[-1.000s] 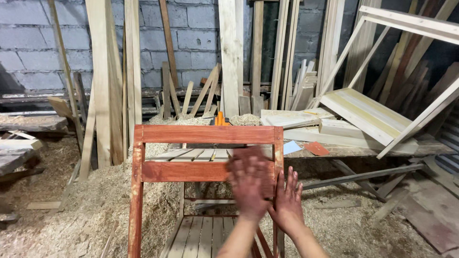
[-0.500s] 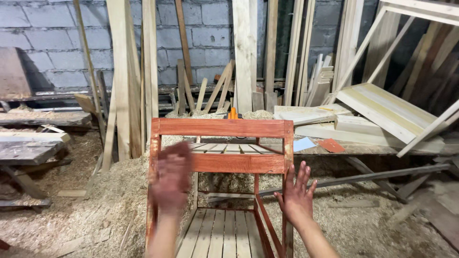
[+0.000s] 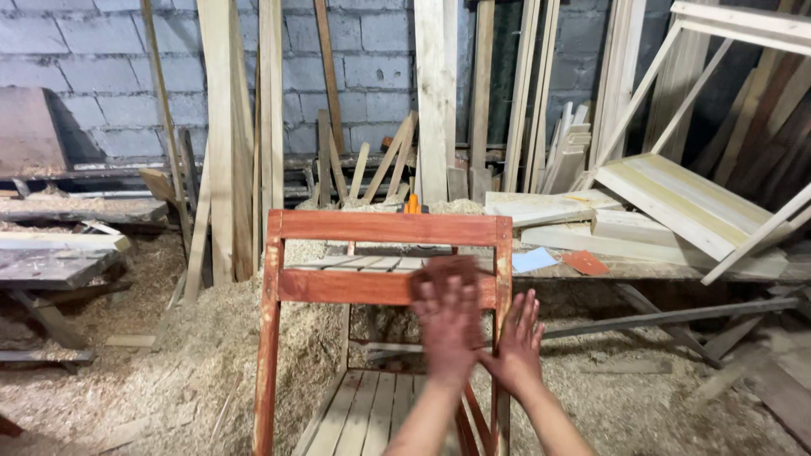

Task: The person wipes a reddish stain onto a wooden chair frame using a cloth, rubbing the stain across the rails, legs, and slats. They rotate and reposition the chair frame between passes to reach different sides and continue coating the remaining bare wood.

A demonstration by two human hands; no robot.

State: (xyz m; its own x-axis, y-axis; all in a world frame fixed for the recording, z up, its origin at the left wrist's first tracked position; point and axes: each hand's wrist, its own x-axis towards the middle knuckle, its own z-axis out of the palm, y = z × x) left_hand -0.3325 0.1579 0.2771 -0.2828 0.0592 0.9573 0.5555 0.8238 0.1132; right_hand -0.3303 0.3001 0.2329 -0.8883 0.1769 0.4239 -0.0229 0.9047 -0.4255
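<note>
red-stained chair frame stood upright in the near centre on sawdust. left hand, blurred, is pressed flat with a brown pad against the lower rail for rubbing; right hand is spread open by the right post, steadying.

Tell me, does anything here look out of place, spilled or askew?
Yes. Wood shavings lie heaped over the floor around the red-stained wooden frame, and a pale unfinished wooden frame leans tilted on loose boards at the right.
</note>
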